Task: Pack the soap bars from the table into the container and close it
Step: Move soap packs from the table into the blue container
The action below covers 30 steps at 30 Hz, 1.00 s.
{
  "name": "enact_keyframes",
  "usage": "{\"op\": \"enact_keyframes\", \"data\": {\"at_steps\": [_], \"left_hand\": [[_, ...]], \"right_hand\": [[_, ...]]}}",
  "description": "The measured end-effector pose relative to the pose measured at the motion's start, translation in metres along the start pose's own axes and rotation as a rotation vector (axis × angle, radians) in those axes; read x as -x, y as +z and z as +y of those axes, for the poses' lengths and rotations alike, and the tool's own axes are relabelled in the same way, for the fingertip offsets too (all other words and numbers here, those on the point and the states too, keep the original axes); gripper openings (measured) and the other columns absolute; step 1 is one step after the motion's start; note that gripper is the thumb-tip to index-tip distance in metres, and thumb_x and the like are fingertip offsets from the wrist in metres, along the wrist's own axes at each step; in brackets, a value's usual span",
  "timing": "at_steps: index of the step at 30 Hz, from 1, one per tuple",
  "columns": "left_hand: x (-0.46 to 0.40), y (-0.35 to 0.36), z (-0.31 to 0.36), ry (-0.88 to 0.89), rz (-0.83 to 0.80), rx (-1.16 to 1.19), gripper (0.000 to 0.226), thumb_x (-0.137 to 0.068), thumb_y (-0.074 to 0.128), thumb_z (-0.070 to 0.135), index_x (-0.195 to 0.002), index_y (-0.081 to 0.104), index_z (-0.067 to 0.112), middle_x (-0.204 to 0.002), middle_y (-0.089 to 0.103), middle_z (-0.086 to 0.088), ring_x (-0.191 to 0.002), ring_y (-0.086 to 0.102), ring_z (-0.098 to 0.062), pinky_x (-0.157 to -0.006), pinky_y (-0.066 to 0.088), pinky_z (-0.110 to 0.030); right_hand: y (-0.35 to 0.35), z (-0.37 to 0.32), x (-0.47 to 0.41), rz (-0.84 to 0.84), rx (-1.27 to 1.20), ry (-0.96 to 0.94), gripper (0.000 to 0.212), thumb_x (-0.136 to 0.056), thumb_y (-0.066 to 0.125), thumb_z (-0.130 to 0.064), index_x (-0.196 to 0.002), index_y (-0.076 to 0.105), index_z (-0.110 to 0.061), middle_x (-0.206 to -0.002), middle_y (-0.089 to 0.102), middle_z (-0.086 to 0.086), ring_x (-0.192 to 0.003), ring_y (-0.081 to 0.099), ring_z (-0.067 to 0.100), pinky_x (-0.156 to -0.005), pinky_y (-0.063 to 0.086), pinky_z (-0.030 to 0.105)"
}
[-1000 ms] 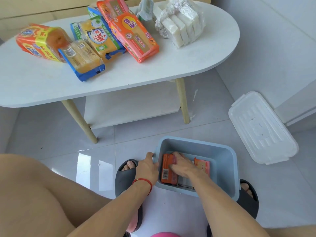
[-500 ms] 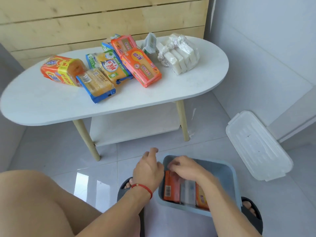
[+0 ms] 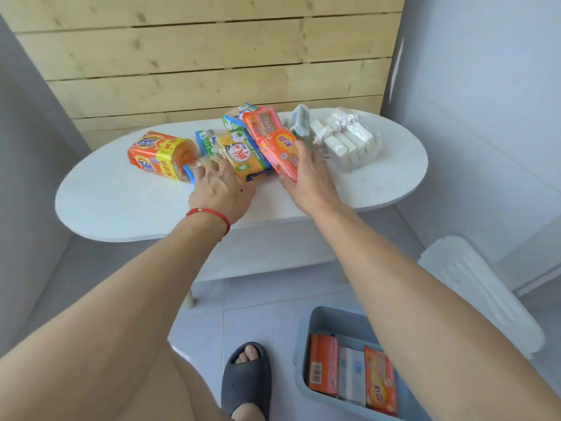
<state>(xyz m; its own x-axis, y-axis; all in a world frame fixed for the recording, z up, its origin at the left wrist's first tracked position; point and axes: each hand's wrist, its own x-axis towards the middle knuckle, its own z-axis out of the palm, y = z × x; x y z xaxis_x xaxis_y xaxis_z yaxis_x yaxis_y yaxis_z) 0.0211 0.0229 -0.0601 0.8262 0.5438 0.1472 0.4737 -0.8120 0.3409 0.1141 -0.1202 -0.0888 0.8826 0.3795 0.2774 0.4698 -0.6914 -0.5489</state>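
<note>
The right hand (image 3: 306, 174) gripped the near end of a long orange-red soap pack (image 3: 274, 144) on the white oval table (image 3: 379, 189). The left hand (image 3: 220, 189) lay spread over a blue-edged clear soap pack (image 3: 189, 173); grip unclear. Nearer, the grey-blue plastic container (image 3: 303, 344) stood open on the floor, holding three bars.

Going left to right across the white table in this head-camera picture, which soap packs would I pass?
Orange-and-yellow pack → blue-edged clear pack under the left hand → yellow pack → long orange-pink pack touched by the right hand → bundle of white bars.
</note>
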Motion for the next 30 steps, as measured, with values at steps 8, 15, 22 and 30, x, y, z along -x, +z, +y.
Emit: {"op": "enact_keyframes", "data": {"at_steps": [8, 15, 22, 30], "left_hand": [[0.01, -0.006, 0.007, -0.042, 0.067, -0.068, 0.053, -0.071, 0.071, 0.026, -0.115, 0.049, 0.007, -0.12, 0.044, -0.018, -0.121, 0.038, -0.039, -0.067, 0.039, -0.041], [0.058, -0.02, 0.007, 0.002, -0.105, -0.073, 0.085, -0.069, 0.075, 0.036, -0.136, 0.03, 0.009, -0.113, 0.059, -0.025, -0.107, 0.054, -0.046, -0.084, 0.041, -0.044], [0.155, 0.024, 0.047, 0.176, -0.456, 0.206, 0.081, -0.065, 0.073, 0.036, -0.13, 0.027, 0.024, -0.095, 0.061, -0.014, -0.086, 0.058, -0.035, -0.076, 0.042, -0.033], [0.218, 0.187, 0.064, -0.077, -1.085, 0.155, 0.096, -0.071, 0.073, 0.044, -0.144, 0.013, 0.028, -0.118, 0.06, -0.012, -0.106, 0.061, -0.03, -0.095, 0.052, -0.043]], "right_hand": [[-0.027, -0.002, 0.037, -0.113, 0.172, 0.231, 0.076, -0.071, 0.077, -0.05, -0.129, 0.049, -0.009, -0.128, 0.047, 0.013, -0.122, 0.047, 0.036, -0.094, 0.038, 0.043], [-0.064, 0.025, 0.097, -0.146, 0.018, 0.256, 0.074, -0.068, 0.073, -0.052, -0.127, 0.049, -0.015, -0.119, 0.047, 0.006, -0.117, 0.045, 0.03, -0.096, 0.045, 0.043], [-0.081, 0.108, 0.192, -0.415, -0.224, 0.396, 0.058, -0.064, 0.083, -0.029, -0.114, 0.055, -0.026, -0.106, 0.067, -0.005, -0.095, 0.066, 0.015, -0.074, 0.056, 0.035], [-0.023, 0.187, 0.27, -0.802, 0.003, 0.871, 0.036, -0.064, 0.079, -0.04, -0.089, 0.073, -0.016, -0.087, 0.074, 0.005, -0.078, 0.072, 0.018, -0.061, 0.052, 0.027]]}}
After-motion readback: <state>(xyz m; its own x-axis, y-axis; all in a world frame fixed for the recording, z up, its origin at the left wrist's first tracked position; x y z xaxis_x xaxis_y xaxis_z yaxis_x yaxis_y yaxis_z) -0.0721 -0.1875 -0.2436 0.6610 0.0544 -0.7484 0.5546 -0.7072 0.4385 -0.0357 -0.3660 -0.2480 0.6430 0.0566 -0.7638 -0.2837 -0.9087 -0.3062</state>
